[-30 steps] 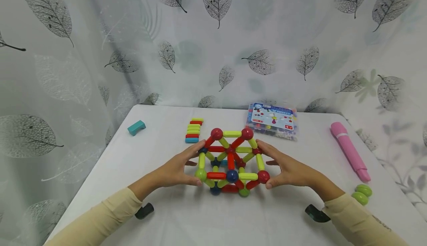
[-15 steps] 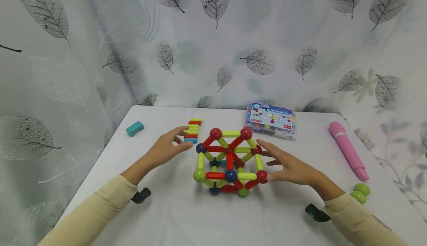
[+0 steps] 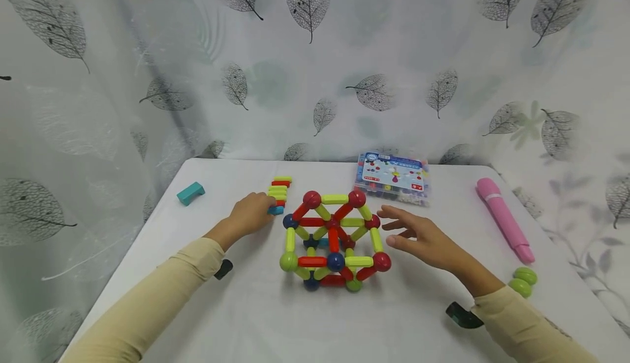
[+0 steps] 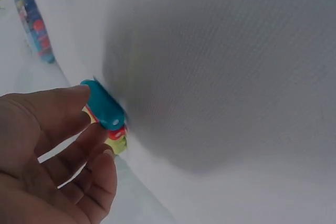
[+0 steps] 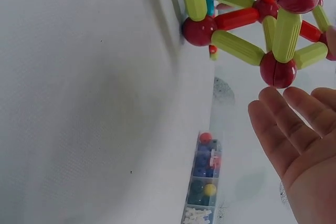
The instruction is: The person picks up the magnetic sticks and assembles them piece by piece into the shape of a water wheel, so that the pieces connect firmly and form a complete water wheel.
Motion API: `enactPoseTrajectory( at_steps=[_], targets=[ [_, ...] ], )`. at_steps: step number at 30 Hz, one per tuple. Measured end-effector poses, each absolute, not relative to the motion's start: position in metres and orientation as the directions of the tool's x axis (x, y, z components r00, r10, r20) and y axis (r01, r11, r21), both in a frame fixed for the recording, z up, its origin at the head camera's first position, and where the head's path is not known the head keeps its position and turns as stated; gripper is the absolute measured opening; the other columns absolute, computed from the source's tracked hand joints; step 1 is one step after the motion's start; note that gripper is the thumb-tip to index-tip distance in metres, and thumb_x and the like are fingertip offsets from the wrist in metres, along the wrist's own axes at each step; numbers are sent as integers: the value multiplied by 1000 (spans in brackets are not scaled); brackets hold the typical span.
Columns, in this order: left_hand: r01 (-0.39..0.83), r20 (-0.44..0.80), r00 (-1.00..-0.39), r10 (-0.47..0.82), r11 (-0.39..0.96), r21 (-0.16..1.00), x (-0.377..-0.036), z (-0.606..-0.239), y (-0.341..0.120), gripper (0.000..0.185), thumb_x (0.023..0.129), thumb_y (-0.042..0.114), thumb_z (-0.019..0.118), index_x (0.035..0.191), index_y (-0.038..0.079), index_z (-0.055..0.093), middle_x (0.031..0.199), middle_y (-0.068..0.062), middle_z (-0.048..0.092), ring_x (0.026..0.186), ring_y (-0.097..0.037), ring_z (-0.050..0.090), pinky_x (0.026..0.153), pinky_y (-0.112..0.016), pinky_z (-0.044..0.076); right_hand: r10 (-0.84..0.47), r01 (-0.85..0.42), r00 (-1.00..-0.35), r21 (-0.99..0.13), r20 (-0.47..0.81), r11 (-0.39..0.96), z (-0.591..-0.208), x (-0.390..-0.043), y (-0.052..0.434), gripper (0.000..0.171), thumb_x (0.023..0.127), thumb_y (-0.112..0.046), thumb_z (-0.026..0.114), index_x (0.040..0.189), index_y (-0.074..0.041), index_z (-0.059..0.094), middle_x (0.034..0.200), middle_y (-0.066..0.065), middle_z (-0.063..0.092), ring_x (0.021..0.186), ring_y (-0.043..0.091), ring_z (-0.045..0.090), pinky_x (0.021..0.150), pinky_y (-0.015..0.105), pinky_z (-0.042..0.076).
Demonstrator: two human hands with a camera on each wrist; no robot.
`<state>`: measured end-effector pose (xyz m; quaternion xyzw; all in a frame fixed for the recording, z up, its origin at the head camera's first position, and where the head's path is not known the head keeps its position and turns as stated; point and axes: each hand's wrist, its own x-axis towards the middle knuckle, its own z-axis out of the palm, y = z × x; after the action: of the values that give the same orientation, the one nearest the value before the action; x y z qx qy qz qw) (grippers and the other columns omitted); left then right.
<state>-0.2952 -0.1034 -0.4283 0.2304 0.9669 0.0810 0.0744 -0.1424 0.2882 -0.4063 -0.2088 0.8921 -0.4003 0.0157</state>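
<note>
My left hand [image 3: 250, 213] pinches a blue magnetic rod [image 4: 105, 106] between thumb and fingers, at the near end of a row of rods [image 3: 278, 189]. Red and yellow-green rods lie just behind it, partly hidden by the fingers in the left wrist view. In the middle of the table stands a framework of magnetic rods and balls [image 3: 336, 262], coloured red, yellow-green and blue. Close to its right side hovers my right hand [image 3: 425, 243], fingers loosely extended and holding nothing. A red ball [image 5: 278, 71] of the framework is just beyond those fingertips in the right wrist view.
A clear compartment box [image 3: 392, 178] of parts lies at the back. To the left is a teal block [image 3: 191, 193]. A thick pink marker-shaped object [image 3: 506, 221] and two green oval pieces [image 3: 523, 282] lie on the right. A leaf-print curtain [image 3: 315, 68] hangs behind the white table.
My left hand has let go of the framework, moved back to the row and taken the blue rod. The right hand has drawn slightly away from the framework, which stays standing.
</note>
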Motion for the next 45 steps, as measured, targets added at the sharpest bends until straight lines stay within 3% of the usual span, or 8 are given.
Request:
enactPoseTrajectory(
  at_steps=[7, 12, 16, 22, 27, 36, 45],
  targets=[
    [427, -90, -890, 447, 886, 181, -294, -437, -107, 20, 90, 16, 77, 108, 9, 70, 94, -6, 65, 86, -22, 59, 79, -41, 58, -354, -334, -926, -718, 130, 611, -406, -147, 284, 60, 99, -26, 68, 154, -17, 45, 146, 11, 57, 119, 29, 67, 90, 27, 56],
    [412, -90, -892, 444, 878, 244, -287, -436, -110, 27, 93, 17, 74, 117, 6, 68, 97, -8, 66, 85, -22, 59, 82, -41, 58, -343, -329, -929, -729, 137, 600, -407, -149, 281, 58, 99, -28, 68, 152, -16, 48, 146, 12, 57, 119, 30, 66, 89, 24, 56],
    [398, -43, -894, 446, 835, 379, -274, -430, -120, 33, 95, 17, 71, 125, 4, 68, 98, -9, 64, 83, -21, 58, 77, -36, 57, -352, -340, -925, -725, 143, 599, -407, -151, 278, 56, 99, -27, 68, 151, -14, 49, 145, 13, 57, 118, 31, 66, 89, 28, 58],
    [419, 85, -870, 485, 637, 647, -237, -403, -131, 23, 93, 17, 71, 115, 10, 68, 92, 0, 65, 83, -19, 57, 67, -31, 51, -356, -356, -921, -719, 161, 597, -407, -154, 279, 54, 100, -23, 67, 150, -13, 49, 145, 14, 57, 119, 33, 65, 89, 24, 56],
    [466, 149, -814, 561, 478, 745, -207, -377, -119, 21, 89, 17, 77, 107, 15, 68, 87, 6, 64, 85, -17, 58, 70, -29, 50, -359, -348, -921, -737, 152, 579, -407, -154, 278, 55, 100, -23, 67, 151, -13, 49, 146, 15, 56, 120, 33, 65, 90, 26, 57],
    [502, 122, -694, 710, 356, 788, -184, -368, -74, 23, 88, 18, 80, 107, 15, 67, 89, 10, 71, 83, -10, 65, 74, -30, 58, -351, -335, -925, -746, 144, 575, -412, -155, 277, 55, 99, -26, 68, 150, -14, 50, 145, 13, 57, 119, 32, 65, 90, 29, 58],
    [500, 99, -670, 735, 349, 793, -181, -377, -61, 20, 89, 15, 79, 103, 14, 66, 89, 8, 74, 85, -5, 69, 72, -25, 59, -365, -344, -920, -745, 145, 571, -411, -157, 277, 52, 100, -23, 66, 149, -13, 50, 144, 12, 58, 120, 32, 65, 87, 25, 56]
  ],
)
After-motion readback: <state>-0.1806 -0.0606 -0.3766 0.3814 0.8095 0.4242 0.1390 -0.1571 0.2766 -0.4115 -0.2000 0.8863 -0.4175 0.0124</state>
